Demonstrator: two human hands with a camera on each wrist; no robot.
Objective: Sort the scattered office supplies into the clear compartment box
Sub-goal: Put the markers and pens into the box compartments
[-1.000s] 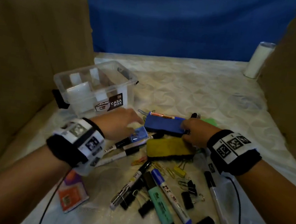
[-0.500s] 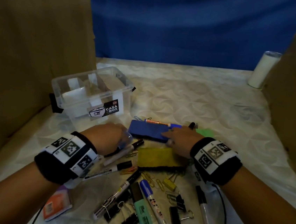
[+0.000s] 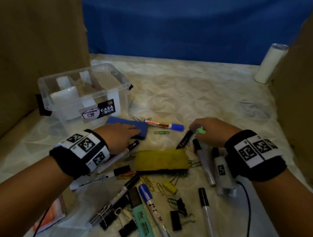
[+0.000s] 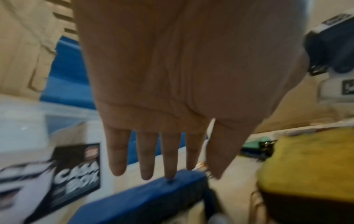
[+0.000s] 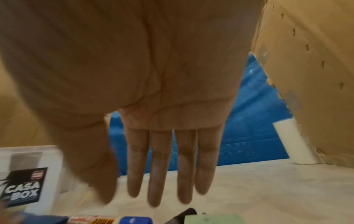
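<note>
Left hand (image 3: 118,136) palm down, fingers (image 4: 169,157) straight. Right hand (image 3: 211,131) palm down, fingers (image 5: 184,166) extended together. Both wrists banded.

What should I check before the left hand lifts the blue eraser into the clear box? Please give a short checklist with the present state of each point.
1. Left hand touches the blue eraser: ok, straight fingers rest on its top.
2. Eraser is gripped: not ok, the fingers are straight, not curled round it.
3. Clear box is open and beside the eraser: ok, no lid on it.
4. A free compartment for the eraser: cannot tell, the dividers show but the space inside is unclear.
5. Nothing lies on the eraser: ok, the blue-capped marker lies apart, behind it.
6. Right hand is out of the way: ok, it is over the small green item.
</note>
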